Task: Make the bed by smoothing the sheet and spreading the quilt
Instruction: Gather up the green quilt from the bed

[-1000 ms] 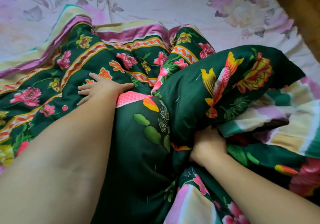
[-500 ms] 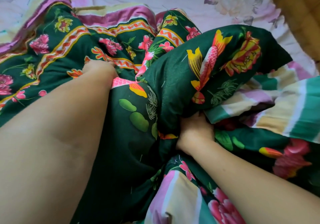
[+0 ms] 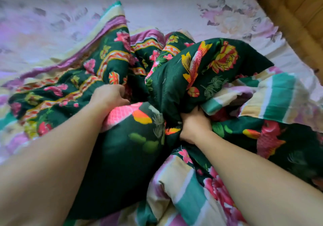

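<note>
Quilt [image 3: 201,72], dark green with pink and yellow flowers and goldfish, lies bunched in a heap on the pale floral sheet [image 3: 174,12]; its striped teal, cream and purple underside shows where the folds turn over. Nearest the camera, both bare forearms reach onto the heap. The left hand [image 3: 109,95] sits on the left part of the quilt, fingers curled down into the cloth and gripping a fold beside a pink goldfish print. The right hand [image 3: 194,126] is at the middle of the quilt, tucked under a raised puffy fold, its fingers closed round a gathered bunch of fabric. Beyond the quilt the sheet lies bare, with a few wrinkles near its right edge. To the right of the quilt, past the sheet's edge, stands a wooden bed frame [image 3: 293,9].
</note>
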